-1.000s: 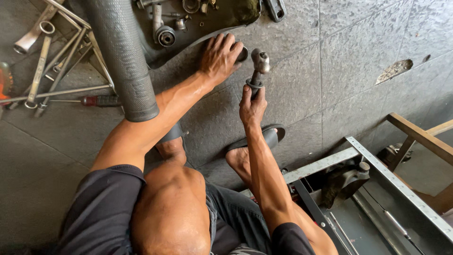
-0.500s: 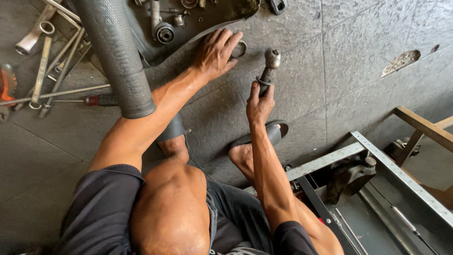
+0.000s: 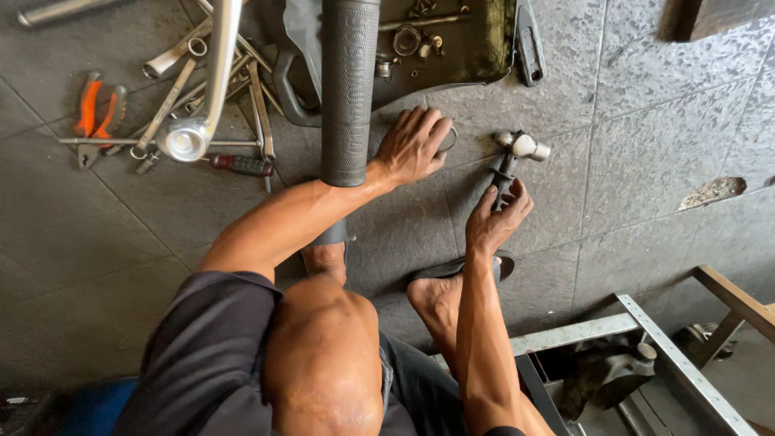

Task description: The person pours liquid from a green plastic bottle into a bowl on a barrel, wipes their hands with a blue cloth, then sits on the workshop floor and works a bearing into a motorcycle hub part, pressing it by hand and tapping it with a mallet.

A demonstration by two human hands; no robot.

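1. On the tiled floor (image 3: 613, 202), near its middle, the left hand (image 3: 412, 149) lies flat with fingers spread, pressing a small metal ring (image 3: 446, 139).
2. Right hand (image 3: 494, 220), its grip closed round the handle, holds a hammer (image 3: 517, 153) whose head hangs just above the floor, beside the ring.
3. Spanners (image 3: 173, 89) and orange pliers (image 3: 95, 113) lie toward the floor's far left; a dark tray (image 3: 452, 56) sits beyond the hands.
4. The ring looks steadied and the hammer poised; whether any blow has landed I cannot tell.

Right hand (image 3: 496, 216) gripping hammer (image 3: 517, 153)
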